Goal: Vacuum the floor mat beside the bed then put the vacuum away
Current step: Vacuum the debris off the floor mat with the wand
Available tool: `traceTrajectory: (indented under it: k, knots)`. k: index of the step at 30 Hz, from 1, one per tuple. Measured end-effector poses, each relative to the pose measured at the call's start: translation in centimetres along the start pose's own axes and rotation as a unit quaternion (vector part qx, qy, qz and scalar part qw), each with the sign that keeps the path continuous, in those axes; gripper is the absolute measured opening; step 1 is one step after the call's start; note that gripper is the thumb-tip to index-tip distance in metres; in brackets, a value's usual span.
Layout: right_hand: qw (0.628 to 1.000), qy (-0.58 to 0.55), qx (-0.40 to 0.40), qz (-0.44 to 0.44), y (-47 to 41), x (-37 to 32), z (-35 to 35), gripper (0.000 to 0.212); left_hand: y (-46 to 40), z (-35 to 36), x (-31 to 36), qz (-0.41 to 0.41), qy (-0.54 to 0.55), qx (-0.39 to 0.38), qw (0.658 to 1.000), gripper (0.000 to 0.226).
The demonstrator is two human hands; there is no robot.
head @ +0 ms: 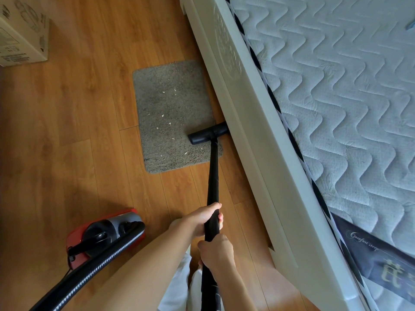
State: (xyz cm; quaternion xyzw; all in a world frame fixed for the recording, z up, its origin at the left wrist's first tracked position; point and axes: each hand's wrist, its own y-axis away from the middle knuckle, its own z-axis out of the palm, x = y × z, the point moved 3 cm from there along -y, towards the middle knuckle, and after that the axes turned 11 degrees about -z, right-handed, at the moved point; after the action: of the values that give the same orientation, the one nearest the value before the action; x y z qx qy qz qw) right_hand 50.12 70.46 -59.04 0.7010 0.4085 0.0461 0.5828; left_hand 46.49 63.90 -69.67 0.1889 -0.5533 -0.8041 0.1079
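Note:
A grey shaggy floor mat [166, 104] lies on the wood floor beside the white bed frame [251, 135]. Small white scraps are scattered over the mat. The black vacuum head [207, 133] rests on the mat's near right part, its right end against the bed frame. A black wand [213, 176] runs from the head back to me. My left hand [203, 217] grips the wand higher up, and my right hand [216, 252] grips it just below. The red and grey vacuum body [101, 234] sits on the floor at my left, its ribbed black hose [89, 270] curving toward me.
A cardboard box [22, 30] stands on the floor at the far left. A quilted light blue mattress [336, 97] fills the right side. Open wood floor [67, 131] spreads left of the mat.

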Motion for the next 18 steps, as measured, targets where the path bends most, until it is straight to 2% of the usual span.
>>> traceTrajectory:
  k: [10,18]
  knots:
    - [0.998,0.05,-0.021,-0.03,0.4,-1.2,0.2,0.036,1.7,-1.1,0.3,0.034,0.041,0.011,0.999,0.023]
    - [0.996,0.072,-0.019,-0.053,-0.9,-5.0,1.0,0.035,4.4,-1.9,4.2,0.085,0.05,0.012,0.995,0.023]
